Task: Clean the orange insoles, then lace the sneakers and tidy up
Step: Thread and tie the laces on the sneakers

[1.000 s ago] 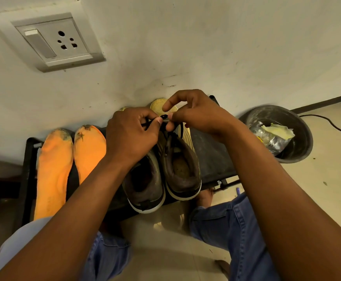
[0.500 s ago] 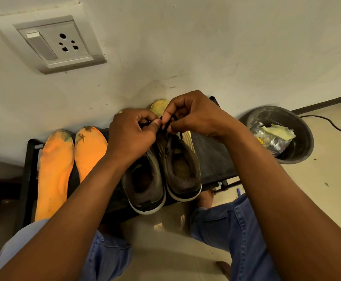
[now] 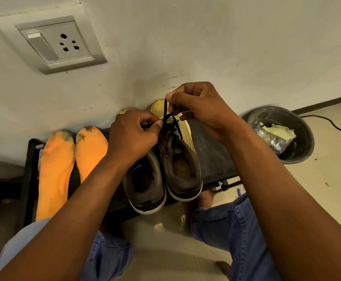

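At frame centre, the right hand (image 3: 198,110) pinches the thin black lace (image 3: 165,109) upward while the left hand (image 3: 133,136) pinches its other strand over the right-hand sneaker (image 3: 182,169). Limp and light, the lace is probably best gripped near its tips.

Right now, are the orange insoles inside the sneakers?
No, both orange insoles lie on the black bench, left of the sneakers.
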